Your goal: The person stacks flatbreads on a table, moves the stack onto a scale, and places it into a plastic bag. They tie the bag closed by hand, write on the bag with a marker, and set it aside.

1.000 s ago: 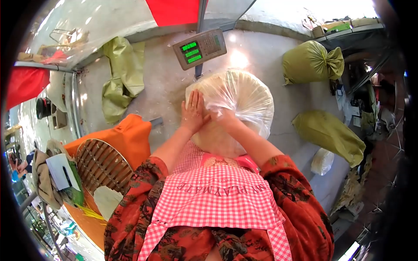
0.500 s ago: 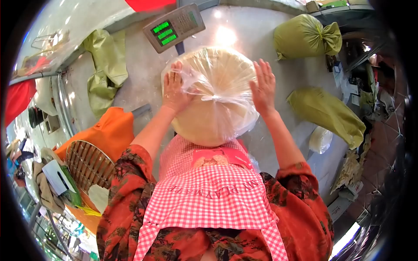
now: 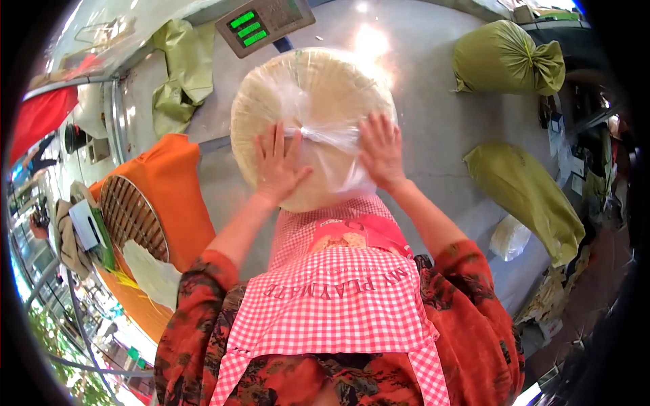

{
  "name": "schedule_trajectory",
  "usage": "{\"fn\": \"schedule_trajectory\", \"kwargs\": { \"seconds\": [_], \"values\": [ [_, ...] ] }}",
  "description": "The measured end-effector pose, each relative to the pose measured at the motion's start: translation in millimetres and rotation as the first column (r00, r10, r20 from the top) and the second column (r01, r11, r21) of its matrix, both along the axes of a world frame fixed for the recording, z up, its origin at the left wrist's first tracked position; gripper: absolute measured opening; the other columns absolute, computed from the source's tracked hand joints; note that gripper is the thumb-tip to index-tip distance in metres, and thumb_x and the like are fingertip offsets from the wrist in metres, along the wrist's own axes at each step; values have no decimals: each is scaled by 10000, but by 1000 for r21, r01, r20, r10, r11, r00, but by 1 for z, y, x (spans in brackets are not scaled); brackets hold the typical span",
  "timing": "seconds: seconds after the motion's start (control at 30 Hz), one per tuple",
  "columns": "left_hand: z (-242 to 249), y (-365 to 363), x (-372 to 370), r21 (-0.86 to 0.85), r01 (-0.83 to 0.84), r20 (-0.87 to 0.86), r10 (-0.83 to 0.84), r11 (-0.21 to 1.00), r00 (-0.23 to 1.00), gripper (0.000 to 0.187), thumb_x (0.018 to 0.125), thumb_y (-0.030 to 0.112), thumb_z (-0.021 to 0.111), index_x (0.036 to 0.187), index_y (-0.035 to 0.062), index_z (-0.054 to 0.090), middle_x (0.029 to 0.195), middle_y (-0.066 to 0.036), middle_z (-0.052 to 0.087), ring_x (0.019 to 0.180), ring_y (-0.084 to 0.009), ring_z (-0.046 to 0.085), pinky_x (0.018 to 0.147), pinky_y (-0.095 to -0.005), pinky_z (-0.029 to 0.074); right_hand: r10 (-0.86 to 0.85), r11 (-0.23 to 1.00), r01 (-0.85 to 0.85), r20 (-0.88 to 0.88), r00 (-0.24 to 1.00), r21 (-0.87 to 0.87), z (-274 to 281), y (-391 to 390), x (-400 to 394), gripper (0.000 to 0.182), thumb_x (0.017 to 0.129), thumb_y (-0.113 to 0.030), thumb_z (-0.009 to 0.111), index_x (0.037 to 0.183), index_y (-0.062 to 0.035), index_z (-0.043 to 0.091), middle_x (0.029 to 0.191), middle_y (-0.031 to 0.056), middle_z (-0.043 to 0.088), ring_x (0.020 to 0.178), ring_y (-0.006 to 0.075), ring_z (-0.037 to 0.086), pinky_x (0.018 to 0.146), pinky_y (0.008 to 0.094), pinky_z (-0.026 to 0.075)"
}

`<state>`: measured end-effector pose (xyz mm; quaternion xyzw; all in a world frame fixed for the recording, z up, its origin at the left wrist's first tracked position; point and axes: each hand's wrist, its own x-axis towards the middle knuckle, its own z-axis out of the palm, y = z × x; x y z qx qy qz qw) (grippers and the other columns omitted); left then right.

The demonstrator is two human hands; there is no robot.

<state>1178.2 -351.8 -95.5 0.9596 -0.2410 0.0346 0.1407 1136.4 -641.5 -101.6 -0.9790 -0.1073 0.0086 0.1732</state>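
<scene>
A large round bundle, pale tan and wrapped in clear plastic, is in front of my apron. Its plastic is gathered into a twisted knot near the middle of the top. Left of the knot, my left hand lies flat on the wrap with fingers spread. On the other side, my right hand rests against the bundle's right part, fingers stretched out. Neither hand grips anything. What lies inside the plastic is not clear enough to name.
A scale display with green digits stands beyond the bundle. A tied olive sack and a second olive sack lie to the right. At left are a flattened olive sack, an orange cloth and a slatted round tray.
Both hands have come inward from the bundle's sides onto its top, nearer the knot. The bundle appears further up and left, and larger. The camera view has also shifted.
</scene>
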Motion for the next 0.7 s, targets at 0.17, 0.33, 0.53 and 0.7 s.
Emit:
{"fn": "schedule_trajectory", "kwargs": {
  "seconds": [0.17, 0.33, 0.53, 0.7],
  "values": [
    [26, -20, -17, 44, -11, -100, 16, 999, 995, 742, 872, 507, 594, 1489, 174, 353, 1559, -212, 220, 1450, -367, 201, 1154, -534, 134, 26, 996, -30, 45, 999, 85, 0, -23, -6, 620, 832, -275, 687, 1383, -106, 457, 1531, 147, 313, 1438, 346, 243, 1103, 535, 249],
    [47, -30, -54, -300, -95, -129, 58, 949, 990, 607, 844, 287, 631, 1416, 189, 452, 1349, -172, 402, 1231, -346, 395, 985, -476, 312, -167, 791, 368, -407, 898, 488, 51, -44, -72, 465, 805, -188, 729, 1215, -94, 530, 1198, 168, 597, 1017, 307, 633, 823, 396, 508],
    [33, -49, -63, -350, -48, -117, 7, 935, 993, 496, 775, -10, 635, 1238, 169, 631, 895, -95, 517, 768, -263, 551, 660, -373, 467, -1, 882, 162, -342, 940, 443, 24, 10, -65, 158, 830, -103, 683, 927, -4, 606, 686, 87, 648, 593, 211, 664, 558, 329, 530],
    [44, -62, -53, -316, -52, -155, 3, 947, 988, 257, 796, 1, 555, 1000, 96, 677, 819, -102, 542, 707, -286, 582, 635, -409, 476, 56, 180, 670, -688, 724, 720, 106, 3, 14, 52, 848, -16, 596, 811, 17, 579, 650, 53, 611, 557, 151, 640, 476, 269, 504]
  ]
}}
